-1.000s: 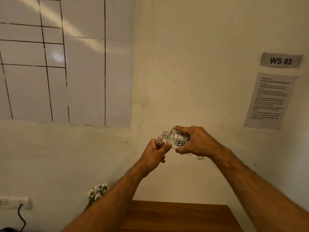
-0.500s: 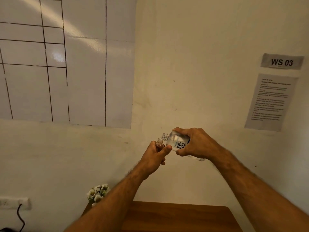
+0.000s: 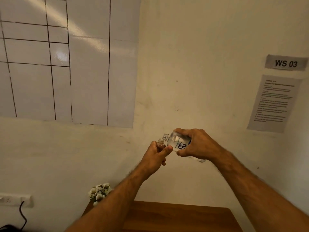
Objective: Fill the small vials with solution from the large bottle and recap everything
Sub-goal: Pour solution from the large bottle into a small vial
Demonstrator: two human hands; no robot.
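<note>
surface (image 3: 175,216): bare wood low in view, well below the hands | left hand (image 3: 156,157): fingers curled round upright small vial (image 3: 160,142), uncapped | right hand (image 3: 198,144): wrapped round large bottle (image 3: 178,143), tipped, neck just above vial mouth | change: bottle barely shifted since a second ago; pour seems under way, flow not visible

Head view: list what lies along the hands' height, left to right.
left hand → small vial → large bottle → right hand; further right on the wall, the instruction sheet.
</note>
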